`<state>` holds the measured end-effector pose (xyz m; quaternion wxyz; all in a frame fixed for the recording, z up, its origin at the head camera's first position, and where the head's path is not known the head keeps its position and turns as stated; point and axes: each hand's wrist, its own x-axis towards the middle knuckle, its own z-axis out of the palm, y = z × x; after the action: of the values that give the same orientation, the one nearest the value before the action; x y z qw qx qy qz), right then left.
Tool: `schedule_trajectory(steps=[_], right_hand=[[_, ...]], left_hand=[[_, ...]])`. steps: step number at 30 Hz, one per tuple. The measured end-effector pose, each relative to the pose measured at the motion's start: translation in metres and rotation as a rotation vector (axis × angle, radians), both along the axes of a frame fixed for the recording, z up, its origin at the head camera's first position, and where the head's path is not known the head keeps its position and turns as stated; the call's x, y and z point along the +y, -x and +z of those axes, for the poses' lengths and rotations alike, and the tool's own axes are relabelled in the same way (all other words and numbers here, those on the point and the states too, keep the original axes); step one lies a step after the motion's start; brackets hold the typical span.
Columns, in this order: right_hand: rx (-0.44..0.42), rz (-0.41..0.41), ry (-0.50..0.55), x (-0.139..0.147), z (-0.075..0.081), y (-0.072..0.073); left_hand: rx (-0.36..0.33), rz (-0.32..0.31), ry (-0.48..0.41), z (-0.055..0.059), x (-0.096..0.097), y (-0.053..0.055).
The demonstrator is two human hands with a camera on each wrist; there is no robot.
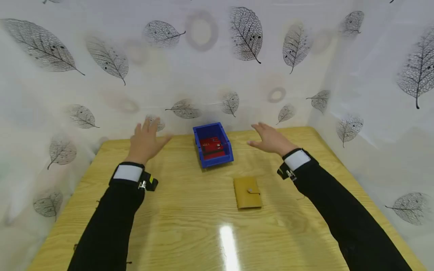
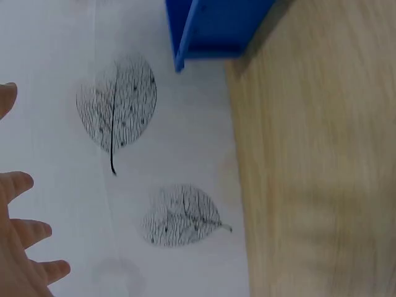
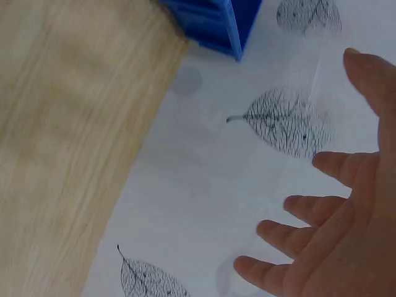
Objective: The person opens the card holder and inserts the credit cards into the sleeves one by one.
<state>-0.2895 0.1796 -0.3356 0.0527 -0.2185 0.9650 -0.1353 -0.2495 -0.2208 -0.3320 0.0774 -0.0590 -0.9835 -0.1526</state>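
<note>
Both hands are raised over the far part of the table with fingers spread and nothing held. In the head view the left hand [image 1: 145, 142] is to the left of a blue plastic bin [image 1: 217, 162], and the right hand [image 1: 271, 139] is to its right; neither touches it. Inside the bin lies a red item [image 1: 211, 146] with small lettering, its kind unclear. Nearer the wearer, a mustard-yellow snap-strap notebook or wallet [image 1: 246, 192] lies flat on the wood. Each wrist view catches part of the blue bin at its top edge, apart from the fingers.
A light wood table [image 1: 183, 222] reaches back to a pale curtain [image 1: 210, 75] printed with dark leaves, which also hangs at both sides. The bin stands close to the table's far edge. A bright light reflection shows on the near wood.
</note>
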Motion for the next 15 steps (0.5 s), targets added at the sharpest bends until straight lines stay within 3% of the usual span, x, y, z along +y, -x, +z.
schedule_trajectory(steps=[3,6,9,13,15], right_hand=[[-0.026,0.040,-0.058,-0.006,-0.031,-0.029],[-0.112,0.019,-0.099,-0.012,-0.060,-0.058],[-0.154,-0.046,-0.103,-0.017,-0.079,-0.076],[-0.142,-0.118,-0.073,-0.026,-0.090,-0.087],[-0.138,-0.135,-0.047,-0.033,-0.091,-0.089]], left_hand=[[0.010,-0.167,-0.007,-0.025,0.032,-0.022],[-0.045,-0.297,-0.066,-0.052,0.065,-0.048],[-0.129,-0.354,-0.147,-0.075,0.099,-0.067],[-0.209,-0.381,-0.239,-0.100,0.140,-0.078],[-0.208,-0.380,-0.251,-0.108,0.157,-0.080]])
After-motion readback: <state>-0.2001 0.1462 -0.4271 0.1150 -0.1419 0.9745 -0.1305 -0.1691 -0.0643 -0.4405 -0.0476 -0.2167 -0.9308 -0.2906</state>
